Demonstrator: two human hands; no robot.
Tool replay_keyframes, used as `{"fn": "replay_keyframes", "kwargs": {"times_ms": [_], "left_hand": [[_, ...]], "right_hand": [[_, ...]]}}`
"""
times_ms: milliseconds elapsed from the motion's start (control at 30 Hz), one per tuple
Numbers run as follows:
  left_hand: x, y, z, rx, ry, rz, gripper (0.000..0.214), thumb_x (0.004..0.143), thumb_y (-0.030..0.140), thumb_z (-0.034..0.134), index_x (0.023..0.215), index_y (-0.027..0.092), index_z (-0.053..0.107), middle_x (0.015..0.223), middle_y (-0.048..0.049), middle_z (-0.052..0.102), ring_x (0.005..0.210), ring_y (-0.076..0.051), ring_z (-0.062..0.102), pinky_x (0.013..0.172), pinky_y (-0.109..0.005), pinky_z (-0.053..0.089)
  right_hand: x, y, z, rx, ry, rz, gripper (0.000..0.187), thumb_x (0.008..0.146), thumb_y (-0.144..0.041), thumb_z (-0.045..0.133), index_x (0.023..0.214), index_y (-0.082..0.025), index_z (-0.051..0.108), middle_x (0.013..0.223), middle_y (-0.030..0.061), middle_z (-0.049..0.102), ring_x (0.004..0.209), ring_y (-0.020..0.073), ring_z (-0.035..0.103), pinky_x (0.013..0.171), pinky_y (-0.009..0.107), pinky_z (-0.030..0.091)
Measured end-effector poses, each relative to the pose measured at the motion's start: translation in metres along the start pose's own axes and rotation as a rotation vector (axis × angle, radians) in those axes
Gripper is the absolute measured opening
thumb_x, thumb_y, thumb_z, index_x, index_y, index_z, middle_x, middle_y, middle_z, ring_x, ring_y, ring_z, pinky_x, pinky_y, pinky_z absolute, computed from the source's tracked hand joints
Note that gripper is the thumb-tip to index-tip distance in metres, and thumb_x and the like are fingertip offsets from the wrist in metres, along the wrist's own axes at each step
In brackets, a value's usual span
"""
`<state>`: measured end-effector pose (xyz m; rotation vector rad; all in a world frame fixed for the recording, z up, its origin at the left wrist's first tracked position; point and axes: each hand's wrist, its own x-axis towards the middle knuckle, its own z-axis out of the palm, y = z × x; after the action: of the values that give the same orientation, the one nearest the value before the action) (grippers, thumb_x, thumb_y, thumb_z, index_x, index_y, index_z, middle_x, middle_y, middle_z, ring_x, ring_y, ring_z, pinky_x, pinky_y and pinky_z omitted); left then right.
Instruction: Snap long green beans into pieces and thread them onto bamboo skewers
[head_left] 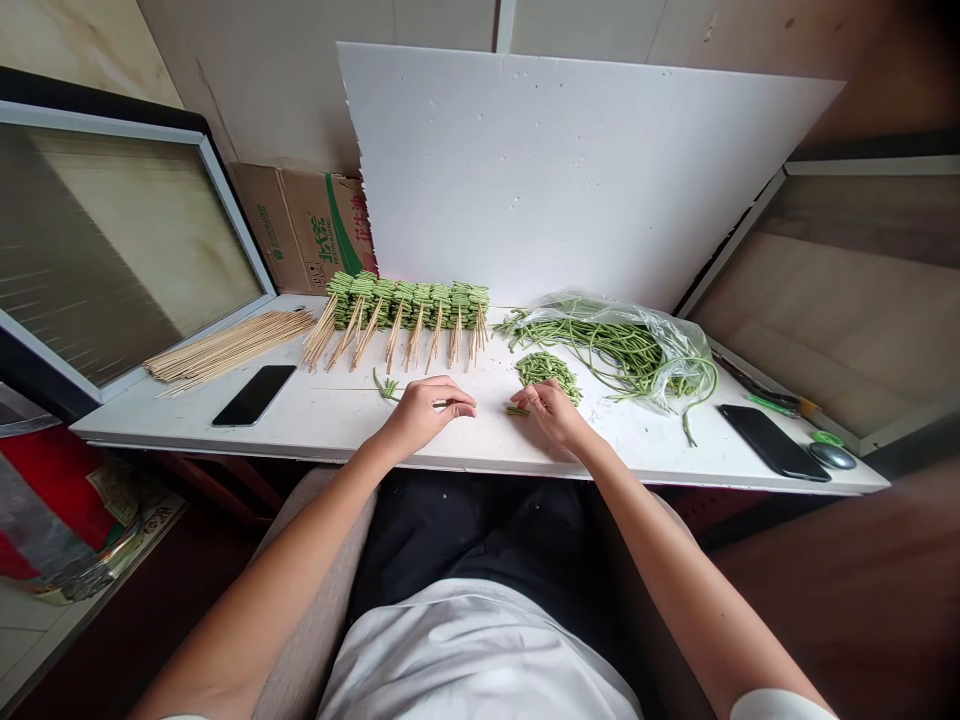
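Your left hand (pixel 427 412) curled loosely; you couldn't tell if it held anything. Your half-closed right hand (pixel 551 415) reached over short bean pieces (pixel 516 410) on the table (pixel 330 420), just beside the heap of cut beans (pixel 547 372).

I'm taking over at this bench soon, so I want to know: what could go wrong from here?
The bare ends of the bean-threaded skewers point toward the left hand, which might get pricked. Long beans trailing from the plastic bag lie close to the phone, so they could get knocked onto it.
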<state>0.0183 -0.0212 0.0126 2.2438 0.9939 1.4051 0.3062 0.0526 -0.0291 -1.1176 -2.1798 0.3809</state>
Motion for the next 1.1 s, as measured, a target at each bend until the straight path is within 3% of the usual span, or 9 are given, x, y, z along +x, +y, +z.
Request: {"fn": "replay_keyframes", "kwargs": {"times_ms": [300, 400, 533, 667, 733, 867, 1033, 1100], "left_hand": [[-0.001, 0.004, 0.002, -0.008, -0.007, -0.068, 0.021, 0.085, 0.037, 0.088, 0.093, 0.019, 0.083, 0.089, -0.0067, 0.078, 0.082, -0.019, 0.072, 0.077, -0.031, 0.058], [-0.002, 0.006, 0.004, -0.013, 0.001, -0.103, 0.028, 0.085, 0.036, 0.088, 0.105, 0.019, 0.081, 0.083, -0.0038, 0.077, 0.079, -0.017, 0.071, 0.079, -0.030, 0.059], [-0.006, 0.005, 0.012, -0.007, -0.006, -0.092, 0.040, 0.083, 0.032, 0.090, 0.118, 0.020, 0.077, 0.079, -0.0013, 0.076, 0.079, -0.017, 0.071, 0.082, -0.030, 0.059], [-0.008, -0.002, 0.016, 0.036, -0.056, -0.071, 0.049, 0.080, 0.028, 0.092, 0.125, 0.022, 0.074, 0.084, -0.0020, 0.078, 0.081, -0.018, 0.073, 0.086, -0.032, 0.058], [-0.008, -0.005, 0.013, 0.086, -0.099, -0.089, 0.045, 0.081, 0.030, 0.092, 0.123, 0.023, 0.076, 0.091, -0.0034, 0.079, 0.086, -0.020, 0.074, 0.086, -0.032, 0.058], [-0.006, -0.007, 0.005, 0.107, -0.103, -0.097, 0.019, 0.094, 0.034, 0.079, 0.108, 0.021, 0.080, 0.098, -0.0062, 0.081, 0.089, -0.021, 0.075, 0.081, -0.031, 0.058], [-0.005, -0.001, 0.007, 0.138, -0.049, 0.009, 0.014, 0.098, 0.031, 0.074, 0.103, 0.020, 0.081, 0.099, -0.0081, 0.081, 0.089, -0.022, 0.076, 0.083, -0.033, 0.057], [-0.005, 0.001, 0.009, 0.175, -0.050, 0.050, 0.012, 0.099, 0.030, 0.073, 0.101, 0.021, 0.081, 0.098, -0.0076, 0.082, 0.088, -0.022, 0.076, 0.083, -0.034, 0.056]], "right_hand": [[0.002, 0.000, -0.006, 0.052, 0.026, -0.002, 0.070, 0.109, -0.065, 0.028, 0.094, -0.021, 0.080, 0.094, 0.0107, 0.080, 0.099, 0.0296, 0.068, 0.096, 0.048, 0.051], [0.002, -0.020, -0.010, 0.165, 0.040, -0.015, 0.065, 0.108, -0.066, 0.035, 0.101, -0.021, 0.081, 0.101, 0.0106, 0.081, 0.103, 0.0287, 0.070, 0.098, 0.047, 0.052], [-0.003, -0.065, -0.012, 0.365, -0.090, -0.054, 0.046, 0.100, -0.063, 0.061, 0.105, -0.023, 0.081, 0.114, 0.0093, 0.081, 0.097, 0.0245, 0.073, 0.078, 0.036, 0.056], [-0.007, -0.091, -0.007, 0.368, -0.058, -0.111, 0.036, 0.097, -0.057, 0.069, 0.096, -0.023, 0.081, 0.096, 0.0069, 0.081, 0.085, 0.0205, 0.070, 0.069, 0.032, 0.052], [-0.005, -0.089, -0.009, 0.376, -0.011, -0.074, 0.037, 0.097, -0.057, 0.069, 0.095, -0.022, 0.080, 0.093, 0.0070, 0.081, 0.082, 0.0200, 0.070, 0.067, 0.032, 0.051], [-0.002, -0.078, -0.017, 0.355, 0.020, -0.023, 0.041, 0.099, -0.059, 0.065, 0.093, -0.021, 0.077, 0.091, 0.0073, 0.079, 0.083, 0.0211, 0.071, 0.068, 0.033, 0.052], [-0.005, -0.082, -0.017, 0.290, 0.047, -0.175, 0.034, 0.097, -0.055, 0.071, 0.111, -0.024, 0.076, 0.103, 0.0083, 0.078, 0.095, 0.0240, 0.069, 0.076, 0.037, 0.056], [-0.007, -0.086, -0.014, 0.249, 0.062, -0.263, 0.026, 0.097, -0.049, 0.073, 0.109, -0.026, 0.076, 0.101, 0.0080, 0.077, 0.096, 0.0251, 0.067, 0.078, 0.039, 0.055]]}}
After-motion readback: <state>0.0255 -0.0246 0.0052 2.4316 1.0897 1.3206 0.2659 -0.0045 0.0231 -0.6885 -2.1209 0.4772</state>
